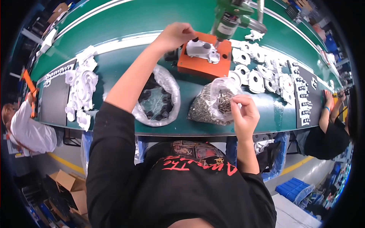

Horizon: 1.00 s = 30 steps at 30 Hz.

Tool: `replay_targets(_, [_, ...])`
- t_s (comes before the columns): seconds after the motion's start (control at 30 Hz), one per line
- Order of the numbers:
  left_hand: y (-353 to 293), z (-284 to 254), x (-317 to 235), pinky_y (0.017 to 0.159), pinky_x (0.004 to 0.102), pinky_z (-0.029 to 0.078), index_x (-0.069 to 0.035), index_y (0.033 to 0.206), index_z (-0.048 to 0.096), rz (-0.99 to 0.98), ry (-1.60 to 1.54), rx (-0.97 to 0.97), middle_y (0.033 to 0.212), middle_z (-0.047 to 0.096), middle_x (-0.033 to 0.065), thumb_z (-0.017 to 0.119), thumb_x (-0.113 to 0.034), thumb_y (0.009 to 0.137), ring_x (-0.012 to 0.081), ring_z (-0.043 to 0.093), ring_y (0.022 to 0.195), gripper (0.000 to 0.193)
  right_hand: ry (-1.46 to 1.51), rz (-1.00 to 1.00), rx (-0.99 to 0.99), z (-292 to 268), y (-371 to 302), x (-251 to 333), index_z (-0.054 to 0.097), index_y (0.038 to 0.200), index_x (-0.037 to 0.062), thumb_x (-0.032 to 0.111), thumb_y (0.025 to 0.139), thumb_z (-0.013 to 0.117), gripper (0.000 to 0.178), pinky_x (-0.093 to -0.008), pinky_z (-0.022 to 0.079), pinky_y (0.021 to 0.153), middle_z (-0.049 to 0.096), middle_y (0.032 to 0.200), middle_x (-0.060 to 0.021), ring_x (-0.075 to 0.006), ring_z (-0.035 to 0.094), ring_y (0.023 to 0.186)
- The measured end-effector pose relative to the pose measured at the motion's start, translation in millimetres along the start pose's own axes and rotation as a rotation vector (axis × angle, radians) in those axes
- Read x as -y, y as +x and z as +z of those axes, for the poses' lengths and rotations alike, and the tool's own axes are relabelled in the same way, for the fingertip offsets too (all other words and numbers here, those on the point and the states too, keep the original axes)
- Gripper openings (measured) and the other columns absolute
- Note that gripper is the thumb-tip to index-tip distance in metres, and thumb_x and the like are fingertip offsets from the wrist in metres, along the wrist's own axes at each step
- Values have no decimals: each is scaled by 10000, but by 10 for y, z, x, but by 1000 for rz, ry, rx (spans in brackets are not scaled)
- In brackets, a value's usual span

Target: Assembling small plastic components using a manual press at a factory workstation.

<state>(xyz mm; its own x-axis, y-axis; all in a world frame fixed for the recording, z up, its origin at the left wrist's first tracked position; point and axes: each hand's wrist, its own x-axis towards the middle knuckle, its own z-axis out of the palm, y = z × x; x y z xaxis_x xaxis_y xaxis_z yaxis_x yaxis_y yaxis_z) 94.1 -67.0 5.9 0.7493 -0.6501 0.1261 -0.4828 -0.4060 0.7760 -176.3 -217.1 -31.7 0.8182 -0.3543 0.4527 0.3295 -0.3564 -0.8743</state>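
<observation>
My left hand (176, 36) reaches over the far left corner of an orange block (184, 68). Its fingers are closed on a small black part (195, 39) at the end of a white casting (197, 49), which lies on the block. Another black round piece (206, 45) sits on the casting. My right hand (246, 114) is over the right side of a clear plastic bag of screws (203, 106). Thumb and forefinger are pinched together there; anything between them is too small to make out.
A green power screwdriver (226, 24) hangs over the block. Left of the screws stands an open bag (173, 95) of black parts. White castings lie piled at left (81, 83) and right (256, 81). Other people (32, 127) work at both ends of the green table.
</observation>
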Motion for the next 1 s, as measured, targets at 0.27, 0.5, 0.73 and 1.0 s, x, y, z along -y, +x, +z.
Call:
replay_targets(0.27, [711,391,-133,547,240,419,-100,866,655,-22,19,477,755,616,-21,705,-205,741,65,522,664,171,130,35,-248,-326,-41,-67,563,911,-25,-81,812,565,113,-236,439,770,572,930,-100,-138,551,853])
replay_targets(0.5, [920,496,-131,390,257,300,-66,745,603,-74,45,663,527,473,-3,698,-134,727,102,394,431,118,181,68,-268,-400,15,-159,565,912,-21,-80,809,567,118,-247,453,784,577,931,-100,-149,568,855])
replay_targets(0.73, [905,263,11,663,242,462,-65,909,634,172,136,655,831,635,-2,732,-223,767,76,576,741,234,97,68,-205,-421,40,-255,592,891,-32,-63,804,592,93,-257,453,781,595,921,-97,-142,567,858])
replay_targets(1.0, [982,430,-53,455,151,322,-92,882,553,14,-79,804,679,542,-66,684,-127,792,7,509,581,162,198,98,-206,-408,33,-261,595,902,-35,-54,794,589,109,-272,447,782,594,915,-92,-150,564,855])
